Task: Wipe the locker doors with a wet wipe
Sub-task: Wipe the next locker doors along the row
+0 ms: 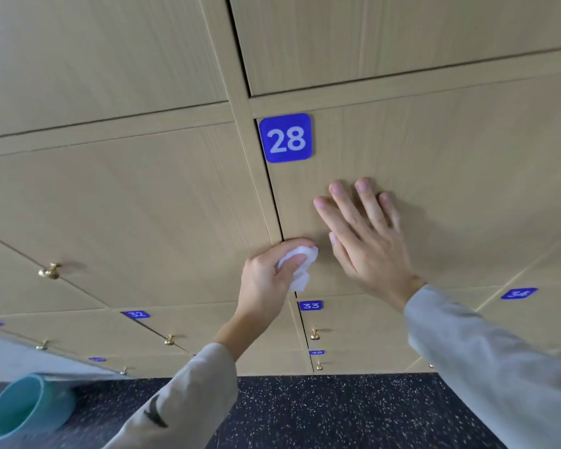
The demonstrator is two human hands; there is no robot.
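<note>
L hand (269,270) pinches the crumpled white wet wipe (297,264) vs. the left edge of locker door 28 (434,189). R hand (363,234) lies flat on that door, fingers spread, just right of the wipe.

**Wipe at the edge of door 28**

Left hand (266,273) gripping a crumpled wet wipe (297,265) against the left edge of locker door 28 (434,176) — right hand (363,234) pressed flat beside it, fingers straight. Below, brass knobs (314,334), a speckled dark floor (321,413), a teal bin (23,406).
</note>
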